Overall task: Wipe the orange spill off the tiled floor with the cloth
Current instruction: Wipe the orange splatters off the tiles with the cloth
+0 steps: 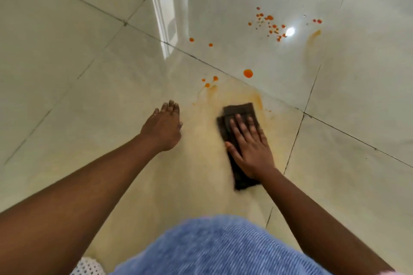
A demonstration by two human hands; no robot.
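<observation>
A folded dark brown cloth [239, 111] lies flat on the glossy pale tiled floor [89, 51]. My right hand [250, 143] presses on it with straight fingers. A pale orange smear [201, 140] spreads over the tile around and left of the cloth. My left hand [164, 128] rests on the floor left of the smear, fingers straight, holding nothing. Beyond the cloth sit orange drops: a big one [248, 73], a small group [209, 81], and a scattered cluster [269, 24] farther away.
Dark grout lines [297, 131] cross the floor. A bright light reflection [290, 31] sits near the far cluster, with a faint orange streak [314, 37] beside it. My blue ribbed garment [223, 250] fills the bottom of the view. A white perforated object [88, 267] shows at bottom left.
</observation>
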